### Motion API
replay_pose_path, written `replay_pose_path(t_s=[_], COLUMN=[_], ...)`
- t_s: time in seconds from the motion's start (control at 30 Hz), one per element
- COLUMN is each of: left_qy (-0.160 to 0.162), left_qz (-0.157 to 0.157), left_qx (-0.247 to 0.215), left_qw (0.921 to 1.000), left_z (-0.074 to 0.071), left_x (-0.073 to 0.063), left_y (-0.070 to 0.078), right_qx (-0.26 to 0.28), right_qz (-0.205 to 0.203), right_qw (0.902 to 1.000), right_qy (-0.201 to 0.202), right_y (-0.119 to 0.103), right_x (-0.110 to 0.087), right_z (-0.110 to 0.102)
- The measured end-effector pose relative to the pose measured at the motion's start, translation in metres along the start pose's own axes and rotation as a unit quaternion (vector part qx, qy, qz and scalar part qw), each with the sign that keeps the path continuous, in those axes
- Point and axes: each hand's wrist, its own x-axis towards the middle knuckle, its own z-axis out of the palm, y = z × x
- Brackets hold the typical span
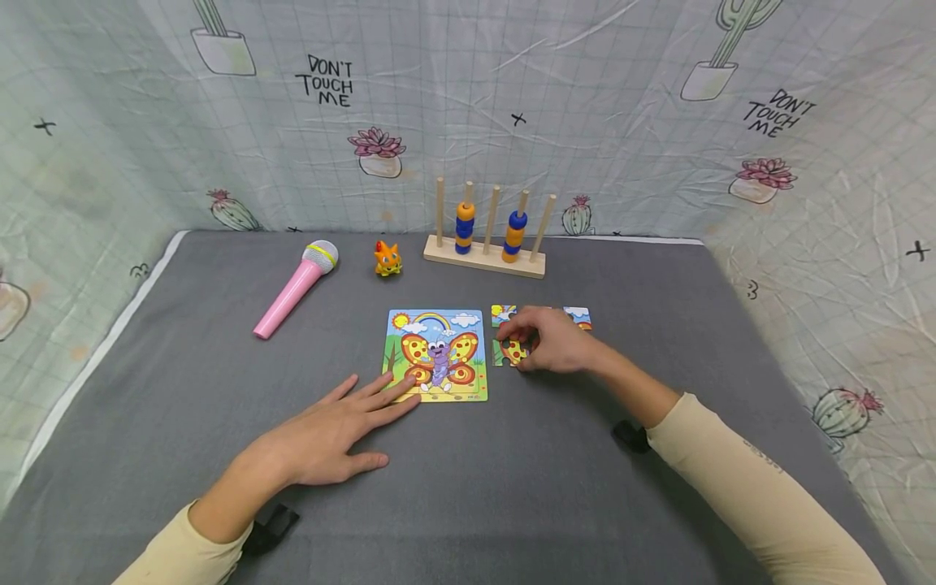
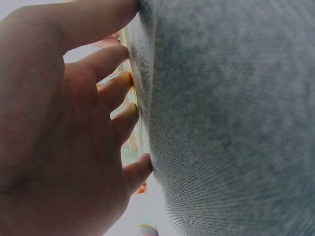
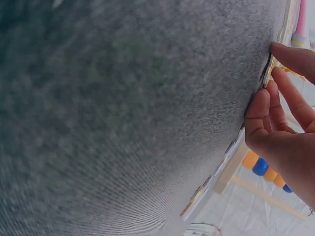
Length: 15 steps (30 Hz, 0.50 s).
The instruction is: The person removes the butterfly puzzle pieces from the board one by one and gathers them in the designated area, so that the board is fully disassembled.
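Note:
A square butterfly picture board [image 1: 439,325] lies flat on the grey cloth in the head view. My left hand [image 1: 332,439] is spread over its lower left corner, fingertips resting on it; the left wrist view shows the same fingers [image 2: 115,91] straight and apart. Right of the board, my right hand [image 1: 552,340] bends its thumb and fingers round a butterfly-wing jigsaw piece [image 1: 515,353]. From the side, the right wrist view has thumb and fingertips [image 3: 283,51] at the thin piece's edge. More jigsaw pieces lie behind, a sun piece [image 1: 500,314] and a cloud piece [image 1: 578,314], partly covered by the hand.
Toward the back stands a wooden peg rack [image 1: 486,258] with blue and orange beads on two pegs. Left of it are a small orange toy figure [image 1: 388,260] and a pink toy microphone [image 1: 291,296]. A patterned curtain [image 1: 468,106] closes off the back and sides.

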Motion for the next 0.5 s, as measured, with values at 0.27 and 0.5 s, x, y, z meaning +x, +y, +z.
replay_pose_path(t_s=[0.27, 0.5], left_qy=[-0.009, -0.007], left_qz=[-0.006, -0.005], left_qx=[-0.003, -0.001], left_qw=[0.9999, 1.0000], left_z=[0.0010, 0.0014], left_x=[0.0014, 0.0018], left_y=[-0.0008, -0.0008], right_qx=[0.003, 0.003], right_qz=[0.013, 0.008], right_qw=[0.9999, 0.9999], right_qy=[-0.005, -0.006], right_y=[-0.0001, -0.0014], right_x=[-0.0021, -0.0015], right_z=[-0.0006, -0.0041])
